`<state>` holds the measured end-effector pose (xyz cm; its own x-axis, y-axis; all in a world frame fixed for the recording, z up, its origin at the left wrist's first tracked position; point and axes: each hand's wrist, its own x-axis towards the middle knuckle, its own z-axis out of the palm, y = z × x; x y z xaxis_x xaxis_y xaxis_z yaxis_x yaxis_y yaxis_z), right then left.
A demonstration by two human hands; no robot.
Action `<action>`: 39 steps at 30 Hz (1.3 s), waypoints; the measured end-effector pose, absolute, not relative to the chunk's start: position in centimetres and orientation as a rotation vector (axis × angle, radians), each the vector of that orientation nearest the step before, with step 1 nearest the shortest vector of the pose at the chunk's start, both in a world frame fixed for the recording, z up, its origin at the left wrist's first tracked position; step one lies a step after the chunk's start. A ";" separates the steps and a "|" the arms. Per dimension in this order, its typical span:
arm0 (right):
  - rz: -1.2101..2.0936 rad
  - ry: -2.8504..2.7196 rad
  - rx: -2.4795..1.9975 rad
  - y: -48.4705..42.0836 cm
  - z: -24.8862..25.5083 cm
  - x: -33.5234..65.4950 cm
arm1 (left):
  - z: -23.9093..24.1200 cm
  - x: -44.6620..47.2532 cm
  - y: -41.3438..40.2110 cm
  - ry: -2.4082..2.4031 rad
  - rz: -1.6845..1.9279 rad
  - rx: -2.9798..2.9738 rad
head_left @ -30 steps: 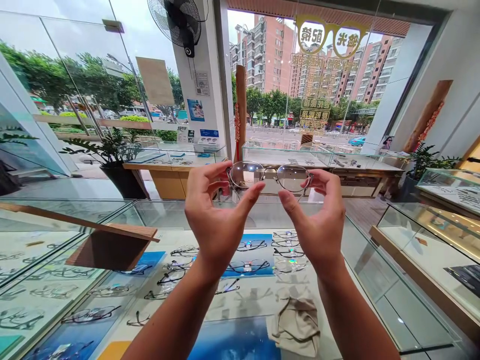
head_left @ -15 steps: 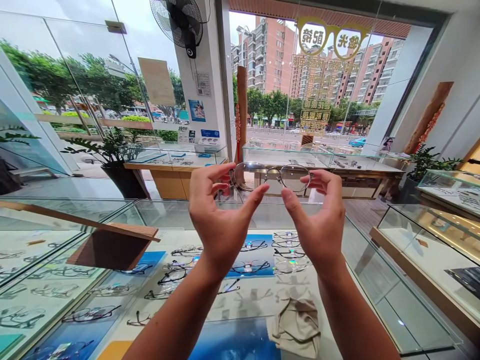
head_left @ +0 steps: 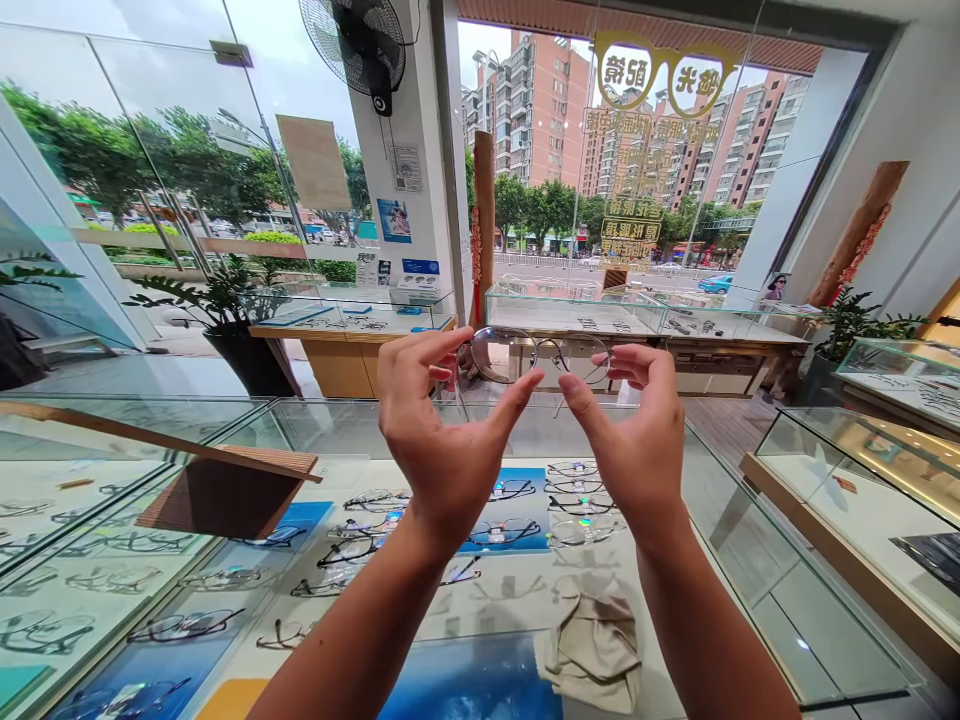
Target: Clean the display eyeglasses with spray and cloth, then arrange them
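Note:
A pair of thin-rimmed eyeglasses (head_left: pixel 546 350) is held up at arm's length, above the far edge of a glass display case (head_left: pixel 487 615). My left hand (head_left: pixel 442 420) grips its left side, fingers behind the rim and the thumb toward the nose bridge. On the other side, my right hand (head_left: pixel 626 425) pinches the right rim between thumb and fingers. The temples hang partly hidden behind the lenses. Below my right wrist, a crumpled beige cloth (head_left: pixel 592 645) lies on the case top.
Several eyeglass frames (head_left: pixel 499 530) sit inside the case below my hands. A slatted wooden stand (head_left: pixel 225 490) rests on the glass at left. Another display case (head_left: pixel 862 480) flanks the right. Farther back are a potted plant (head_left: pixel 251 350) and a wall fan (head_left: pixel 360 50).
The eyeglasses have turned and shifted slightly left, so a temple now shows hanging below the lenses. Both hands keep hold and have moved only a little.

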<state>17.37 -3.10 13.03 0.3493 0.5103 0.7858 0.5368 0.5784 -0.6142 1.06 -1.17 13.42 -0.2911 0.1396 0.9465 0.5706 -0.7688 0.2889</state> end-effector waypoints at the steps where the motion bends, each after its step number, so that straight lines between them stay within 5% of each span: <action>1: -0.012 -1.279 -1.026 -3.0 13.0 17.4 | 13.4 1.1 -1.2 -0.884 -2.137 -1.661; 39: -0.390 -1.196 -0.943 -3.8 13.1 17.6 | 13.1 1.6 -0.3 -1.000 -2.345 -1.874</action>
